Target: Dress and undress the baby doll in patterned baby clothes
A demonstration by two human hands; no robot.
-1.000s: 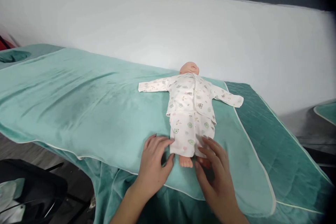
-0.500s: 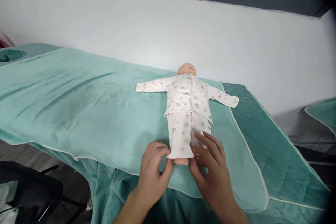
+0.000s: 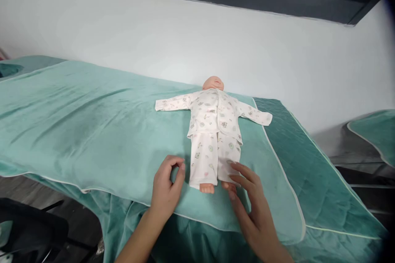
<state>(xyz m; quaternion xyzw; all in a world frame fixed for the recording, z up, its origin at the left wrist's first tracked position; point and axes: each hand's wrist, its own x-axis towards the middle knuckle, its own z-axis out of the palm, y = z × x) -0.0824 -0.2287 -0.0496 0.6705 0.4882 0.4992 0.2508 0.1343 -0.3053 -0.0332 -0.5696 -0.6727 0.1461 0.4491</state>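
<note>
A baby doll (image 3: 213,83) lies on its back on a light green blanket (image 3: 123,131). It wears a white patterned top (image 3: 211,111) with both sleeves spread out and matching trousers (image 3: 203,158), its toes showing below the cuffs. Just left of the trouser legs is my left hand (image 3: 168,183), off the cloth, fingers curled with thumb and index tips slightly apart and nothing between them. My right hand (image 3: 251,197) is at the doll's foot on the right, its fingers spread over the edge of that trouser leg; no grip on the fabric shows.
Darker green quilted cloth (image 3: 308,164) lies under the blanket at the right. A white wall (image 3: 185,37) rises behind the bed. A black chair (image 3: 33,226) stands at the lower left, and another green-covered surface (image 3: 376,131) is at the far right.
My left hand has let go of the left trouser cuff and moved left. My right hand has moved from between the legs to the right leg's cuff. The view has shifted slightly.
</note>
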